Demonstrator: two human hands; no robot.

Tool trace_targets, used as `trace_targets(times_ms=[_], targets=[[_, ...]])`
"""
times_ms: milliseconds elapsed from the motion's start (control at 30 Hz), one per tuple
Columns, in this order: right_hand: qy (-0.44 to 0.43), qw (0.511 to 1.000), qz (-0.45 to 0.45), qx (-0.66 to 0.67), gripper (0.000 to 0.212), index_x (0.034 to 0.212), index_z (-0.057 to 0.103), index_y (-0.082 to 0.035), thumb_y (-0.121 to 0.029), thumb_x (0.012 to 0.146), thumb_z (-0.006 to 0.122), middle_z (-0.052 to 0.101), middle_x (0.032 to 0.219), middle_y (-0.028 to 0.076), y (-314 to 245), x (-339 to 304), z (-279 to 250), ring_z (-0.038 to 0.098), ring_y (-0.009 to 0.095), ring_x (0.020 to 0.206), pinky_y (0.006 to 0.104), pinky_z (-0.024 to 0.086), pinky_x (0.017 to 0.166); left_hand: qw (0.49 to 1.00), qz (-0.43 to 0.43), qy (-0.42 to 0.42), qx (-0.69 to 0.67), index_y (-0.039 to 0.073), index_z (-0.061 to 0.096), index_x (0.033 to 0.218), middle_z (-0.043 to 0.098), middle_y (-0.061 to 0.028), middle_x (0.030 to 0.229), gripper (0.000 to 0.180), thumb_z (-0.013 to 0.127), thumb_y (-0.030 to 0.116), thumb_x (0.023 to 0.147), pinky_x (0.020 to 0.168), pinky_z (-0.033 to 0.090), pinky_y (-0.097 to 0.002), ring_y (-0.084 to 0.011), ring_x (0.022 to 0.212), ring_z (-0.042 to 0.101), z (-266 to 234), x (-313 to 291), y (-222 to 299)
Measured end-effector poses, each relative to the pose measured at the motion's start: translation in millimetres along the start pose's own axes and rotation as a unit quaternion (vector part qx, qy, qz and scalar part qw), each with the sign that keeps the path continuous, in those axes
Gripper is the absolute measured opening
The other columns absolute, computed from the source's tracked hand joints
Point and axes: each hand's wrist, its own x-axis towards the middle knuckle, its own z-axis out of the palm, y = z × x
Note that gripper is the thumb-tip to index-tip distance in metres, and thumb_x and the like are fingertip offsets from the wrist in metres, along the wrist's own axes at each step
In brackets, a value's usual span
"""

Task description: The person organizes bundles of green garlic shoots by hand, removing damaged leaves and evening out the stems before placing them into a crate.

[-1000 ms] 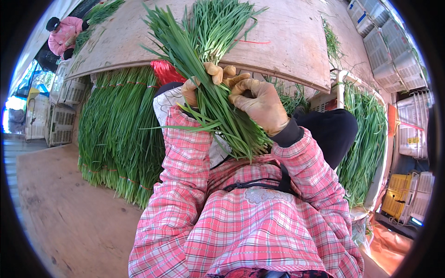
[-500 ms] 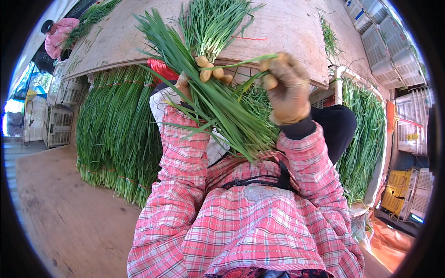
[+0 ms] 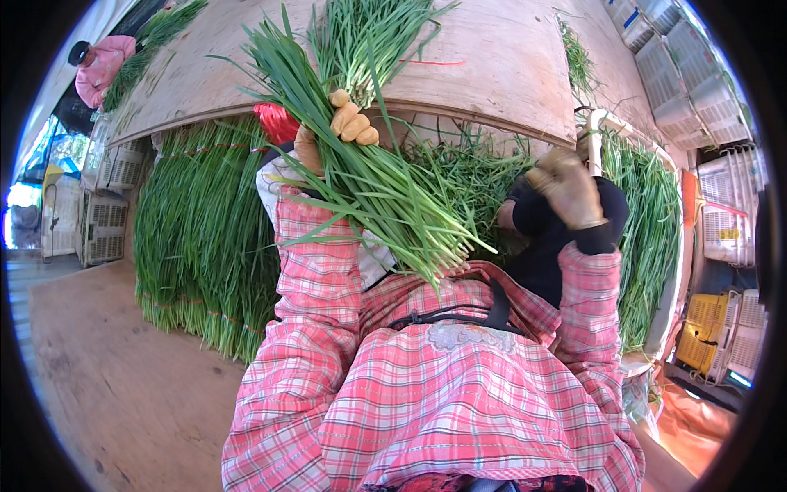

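Note:
My left hand (image 3: 351,123), in a tan glove, is closed around a bunch of garlic chives (image 3: 385,193). The long green leaves fan up past the fingers, and the pale cut ends slant down toward my lap. Off to the right, away from the bunch, is my right hand (image 3: 567,189), gloved too and blurred by motion over my dark-clad knee. Its fingers are too smeared to read. Loose chive leaves (image 3: 471,176) lie in a heap below the board's edge, between my two hands.
Another bunch of chives (image 3: 369,49) lies on the wooden board (image 3: 492,74), beside a red tie (image 3: 432,61). Tied chives (image 3: 205,238) stand stacked at left; more fill a white-rimmed container (image 3: 643,246) at right. Crates (image 3: 730,205) line the right side. A person (image 3: 102,70) sits far left.
My right hand has moved from beside the bunch, where it held a few leaves, down and right to my knee. The bunch stays in my left hand.

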Motion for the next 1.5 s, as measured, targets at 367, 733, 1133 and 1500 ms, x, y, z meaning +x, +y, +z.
trace_targets(times_ms=[367,733,1133,1500], targets=[[-0.179,0.878,-0.009,0.444,0.101,0.139,0.022,0.008,-0.045,0.073,0.076,0.05,0.126,0.018,-141,26,75,0.049,0.022,0.115,0.032,0.039,0.097,0.961,-0.079,0.253,0.077,-0.005,0.049,0.122,0.058,-0.0057,0.086,0.048,0.057,0.028,0.089,0.083,0.048,-0.0398,-0.0224,0.084,0.057,-18,5,-4],[-0.081,0.881,0.124,0.45,0.049,0.113,0.055,0.002,-0.042,0.093,0.049,0.065,0.093,0.021,-132,48,104,0.062,0.031,0.086,0.0384,0.046,0.078,0.912,-0.107,0.378,0.116,-0.004,0.039,0.134,0.05,-0.0251,0.128,0.055,0.037,0.034,0.094,0.102,0.039,-0.0438,-0.0341,0.116,0.052,3,5,-27],[-0.22,0.857,0.036,0.465,0.058,0.112,0.055,0.007,-0.046,0.088,0.059,0.064,0.099,0.018,-136,57,91,0.06,0.022,0.088,0.034,0.047,0.079,0.922,-0.173,0.263,0.223,-0.004,0.031,0.138,0.053,-0.0032,0.084,0.053,0.05,0.011,0.091,0.09,0.046,-0.0368,-0.0164,0.089,0.056,-10,6,8],[-0.193,0.853,0.205,0.439,0.02,0.093,0.06,0.006,-0.011,0.093,0.05,0.054,0.066,0.002,-74,-23,61,0.047,0.01,0.058,0.0265,0.041,0.056,0.95,0.05,0.285,0.12,-0.003,0.052,0.121,0.055,-0.0013,0.078,0.032,0.049,0.015,0.095,0.079,0.049,-0.0316,-0.0148,0.082,0.054,-5,-3,103]])
